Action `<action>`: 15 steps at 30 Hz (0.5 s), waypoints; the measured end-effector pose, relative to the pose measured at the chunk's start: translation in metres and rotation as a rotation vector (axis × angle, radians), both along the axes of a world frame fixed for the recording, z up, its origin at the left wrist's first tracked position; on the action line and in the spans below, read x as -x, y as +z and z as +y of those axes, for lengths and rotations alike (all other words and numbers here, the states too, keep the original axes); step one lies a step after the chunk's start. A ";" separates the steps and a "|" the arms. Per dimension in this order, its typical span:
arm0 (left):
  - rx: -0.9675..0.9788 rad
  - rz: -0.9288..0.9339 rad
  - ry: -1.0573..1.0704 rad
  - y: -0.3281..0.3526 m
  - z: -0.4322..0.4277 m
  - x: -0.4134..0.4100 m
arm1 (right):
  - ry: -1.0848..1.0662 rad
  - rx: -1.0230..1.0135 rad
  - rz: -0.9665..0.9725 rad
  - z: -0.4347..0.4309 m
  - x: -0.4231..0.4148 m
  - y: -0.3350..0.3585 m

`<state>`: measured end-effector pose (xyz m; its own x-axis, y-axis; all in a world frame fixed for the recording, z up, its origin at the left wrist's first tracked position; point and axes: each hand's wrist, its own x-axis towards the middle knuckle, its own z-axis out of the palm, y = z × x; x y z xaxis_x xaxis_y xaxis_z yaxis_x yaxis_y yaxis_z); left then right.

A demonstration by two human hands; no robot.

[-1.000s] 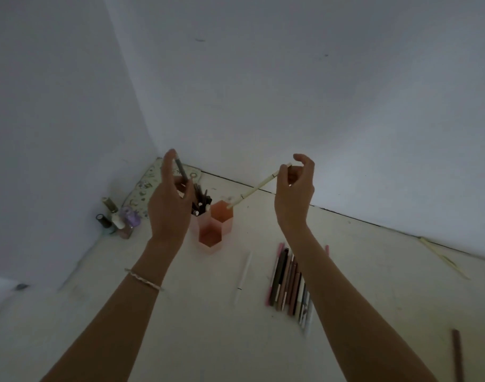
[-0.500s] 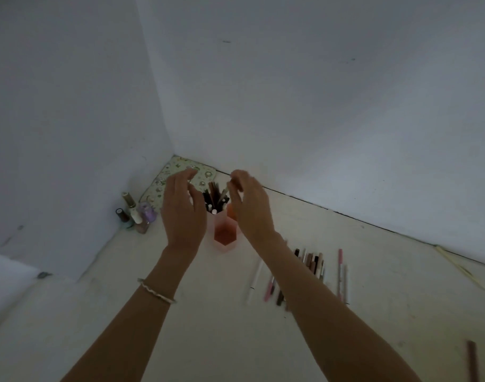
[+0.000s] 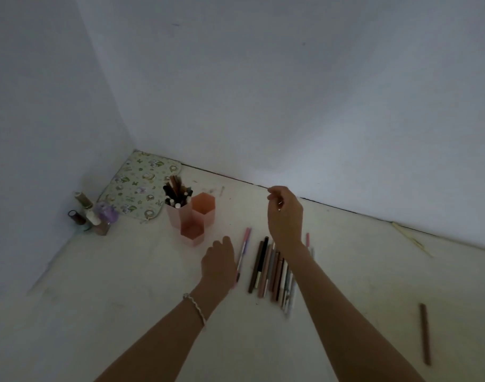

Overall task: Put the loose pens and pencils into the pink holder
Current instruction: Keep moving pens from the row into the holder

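Head view, looking down at a pale floor [image 3: 125,312] where two white walls are meeting in a corner. Pink holder [image 3: 191,216], a cluster of hexagonal cups, is standing left of centre; its tallest, leftmost cup is carrying a bundle of dark pens [image 3: 176,193], while the orange-pink cup behind and the low front cup are showing no contents. Row of loose pens and pencils [image 3: 271,271] is lying side by side at centre frame, right of the holder and apart from it. Pink pen [image 3: 242,255] is lying alone just left of that row.

Left hand [image 3: 219,261], with a bracelet [image 3: 195,310] at the wrist, is reaching low beside the pink pen, its fingers curled under; whether it is gripping the pen cannot be told. Right hand [image 3: 284,213] is hovering above the far end of the row, fingers loosely bent and parted, holding nothing visible.

Patterned pouch [image 3: 139,188] is lying in the corner at the upper left of the floor, with small bottles [image 3: 92,216] grouped beside it against the left wall. Brown pencil [image 3: 424,333] is lying by itself at the lower right, well apart from the row.
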<state>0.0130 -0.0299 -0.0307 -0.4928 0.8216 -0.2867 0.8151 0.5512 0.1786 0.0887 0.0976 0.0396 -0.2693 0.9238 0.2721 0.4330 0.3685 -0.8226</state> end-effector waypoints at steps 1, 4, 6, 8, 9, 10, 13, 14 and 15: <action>0.010 0.005 -0.011 0.001 0.000 0.000 | -0.003 0.005 -0.011 -0.001 -0.004 -0.003; -0.161 -0.138 0.053 0.019 0.009 0.009 | 0.010 0.058 -0.107 -0.002 -0.010 -0.015; -0.422 -0.276 0.120 0.044 0.017 0.017 | 0.046 0.111 -0.282 -0.001 -0.009 -0.025; -0.626 -0.328 0.120 0.067 0.024 0.022 | 0.098 0.147 -0.531 -0.004 -0.003 -0.037; -0.702 -0.321 0.113 0.076 0.027 0.024 | 0.125 0.155 -0.652 -0.006 0.000 -0.042; -0.760 -0.298 0.110 0.083 0.027 0.026 | 0.150 0.156 -0.758 -0.010 0.005 -0.047; -0.850 -0.234 0.091 0.095 0.025 0.030 | 0.161 0.163 -0.933 -0.021 0.017 -0.059; -0.866 -0.228 0.092 0.097 0.023 0.032 | 0.149 0.178 -0.946 -0.024 0.021 -0.063; -0.885 -0.232 0.095 0.098 0.021 0.033 | 0.136 0.201 -0.946 -0.025 0.024 -0.066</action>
